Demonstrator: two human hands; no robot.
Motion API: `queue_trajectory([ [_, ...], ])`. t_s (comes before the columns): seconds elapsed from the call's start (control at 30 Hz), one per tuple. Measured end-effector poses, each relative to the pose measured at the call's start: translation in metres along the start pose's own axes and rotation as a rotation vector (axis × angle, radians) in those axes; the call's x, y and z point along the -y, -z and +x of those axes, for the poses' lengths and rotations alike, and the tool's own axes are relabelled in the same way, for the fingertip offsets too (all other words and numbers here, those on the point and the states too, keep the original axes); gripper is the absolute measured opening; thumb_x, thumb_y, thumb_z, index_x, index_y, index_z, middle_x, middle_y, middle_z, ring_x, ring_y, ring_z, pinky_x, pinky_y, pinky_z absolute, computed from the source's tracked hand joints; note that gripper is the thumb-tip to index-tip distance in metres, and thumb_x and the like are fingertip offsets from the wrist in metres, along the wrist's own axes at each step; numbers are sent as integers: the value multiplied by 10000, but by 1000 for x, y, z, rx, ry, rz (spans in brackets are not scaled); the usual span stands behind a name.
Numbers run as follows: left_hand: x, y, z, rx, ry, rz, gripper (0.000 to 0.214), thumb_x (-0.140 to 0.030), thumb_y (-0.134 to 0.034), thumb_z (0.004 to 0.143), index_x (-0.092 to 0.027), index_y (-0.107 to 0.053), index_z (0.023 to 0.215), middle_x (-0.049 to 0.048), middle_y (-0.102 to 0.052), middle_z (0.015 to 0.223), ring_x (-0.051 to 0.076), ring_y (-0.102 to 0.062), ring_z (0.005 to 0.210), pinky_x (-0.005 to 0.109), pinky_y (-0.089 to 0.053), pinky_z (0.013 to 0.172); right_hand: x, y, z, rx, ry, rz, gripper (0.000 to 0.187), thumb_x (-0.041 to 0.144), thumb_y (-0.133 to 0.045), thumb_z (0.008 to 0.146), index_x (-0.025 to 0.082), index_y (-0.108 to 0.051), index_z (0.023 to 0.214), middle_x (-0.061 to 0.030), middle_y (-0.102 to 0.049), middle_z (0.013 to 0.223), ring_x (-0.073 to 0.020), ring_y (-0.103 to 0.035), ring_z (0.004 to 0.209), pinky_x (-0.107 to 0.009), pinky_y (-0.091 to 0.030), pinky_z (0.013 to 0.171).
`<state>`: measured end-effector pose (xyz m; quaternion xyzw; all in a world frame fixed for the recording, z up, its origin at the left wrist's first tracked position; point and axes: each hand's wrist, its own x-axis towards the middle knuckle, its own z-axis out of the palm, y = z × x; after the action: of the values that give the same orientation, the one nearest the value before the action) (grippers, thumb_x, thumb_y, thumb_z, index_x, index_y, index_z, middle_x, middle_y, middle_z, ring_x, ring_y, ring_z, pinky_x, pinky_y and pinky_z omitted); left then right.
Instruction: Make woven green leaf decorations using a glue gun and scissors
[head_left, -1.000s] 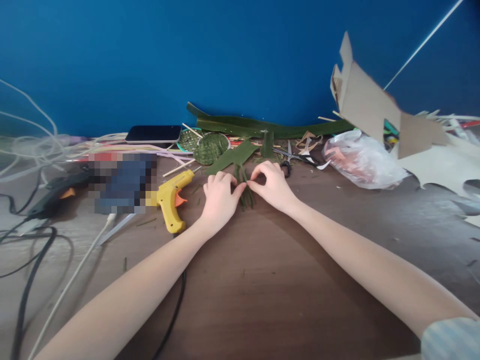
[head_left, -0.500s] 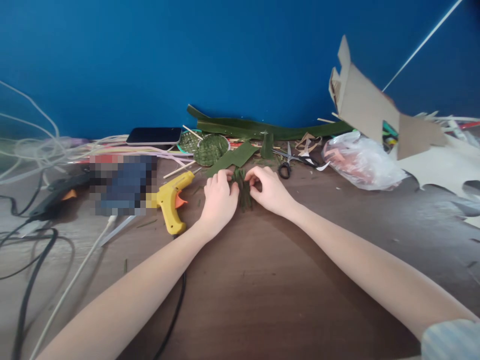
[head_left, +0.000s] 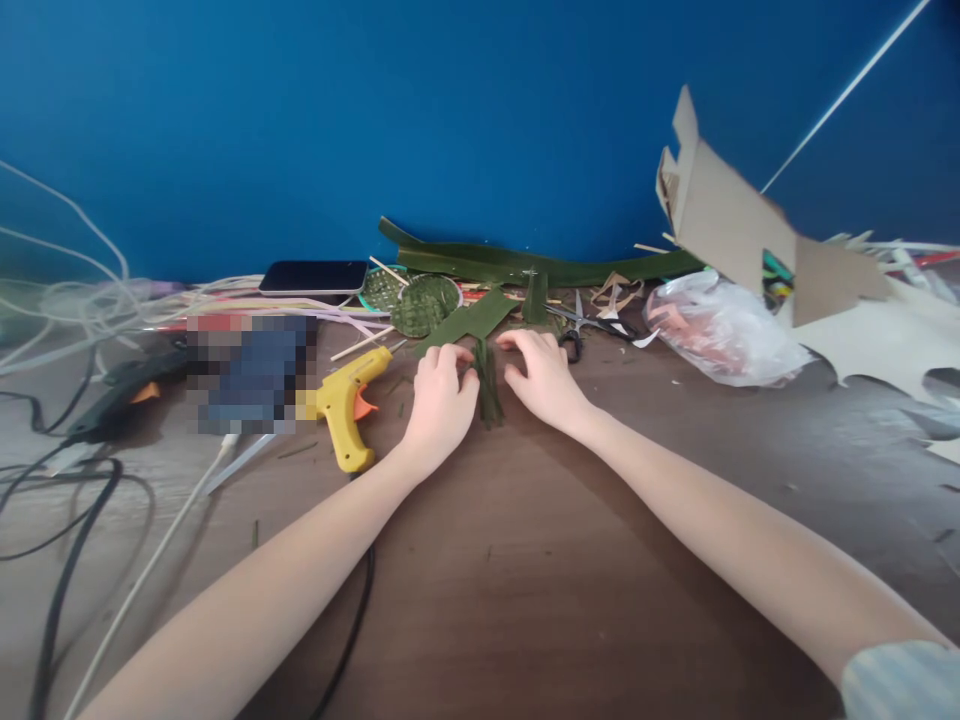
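Note:
A small bundle of narrow green leaf strips (head_left: 488, 388) lies on the brown table between my two hands. My left hand (head_left: 442, 400) rests at the bundle's left side, its fingers curled and its thumb and fingertips closed on the edge of the strips. To the right, my right hand (head_left: 544, 378) is a little apart from the strips, thumb and fingers spread with nothing between them. Just beyond the bundle lie wider cut pieces of green leaf (head_left: 480, 315). Scissors (head_left: 574, 335) with dark handles lie behind my right hand, partly covered by it.
A yellow glue gun (head_left: 347, 410) lies left of my left hand, its black cord running under my forearm. Round woven green pieces (head_left: 424, 305), a phone (head_left: 313, 277) and long leaves (head_left: 540, 262) line the back. A plastic bag (head_left: 724, 325) and cut cardboard (head_left: 739, 205) stand right.
My right hand has moved slightly right, away from the strips, and its fingers have opened. The strips now show more fully. My left hand has stayed nearly in place.

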<state>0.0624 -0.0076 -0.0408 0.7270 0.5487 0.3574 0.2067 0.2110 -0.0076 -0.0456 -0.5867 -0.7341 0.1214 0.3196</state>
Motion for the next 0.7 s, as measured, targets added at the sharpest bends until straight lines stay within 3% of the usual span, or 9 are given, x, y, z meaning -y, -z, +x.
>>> queue_trajectory([
  [0.1,1,-1,1,7,2,-7,155,-69,-437,756,-154,-494,872,86,-511,953,191,-501,890,389,-399,881,-3,-4,5,67,-7,-37,483,125,-388,744,254,-485,1200,-61,-546,1255,-320,-399,1119,-504,-316,843],
  [0.2,2,-2,1,1,-4,-19,156,-65,-432,758,-153,-501,867,88,-516,954,195,-497,891,383,-400,873,-6,-6,10,93,-16,-21,570,109,-343,742,281,-445,1276,-39,-523,1301,-306,-405,1114,-498,-325,831],
  [0.4,0,1,2,-29,-10,-61,141,-105,-401,810,-168,-527,824,61,-545,902,188,-503,920,348,-389,882,-1,-2,12,191,-35,-110,597,149,-305,778,214,-374,1368,-14,-404,1414,-287,-359,1160,-496,-302,901],
  [0.7,5,0,3,-19,14,-161,225,-29,-389,719,-172,-552,778,36,-591,854,168,-547,876,326,-420,852,-2,-1,17,257,-76,-135,597,227,-327,792,224,-348,1388,4,-315,1465,-296,-322,1218,-533,-274,965],
])
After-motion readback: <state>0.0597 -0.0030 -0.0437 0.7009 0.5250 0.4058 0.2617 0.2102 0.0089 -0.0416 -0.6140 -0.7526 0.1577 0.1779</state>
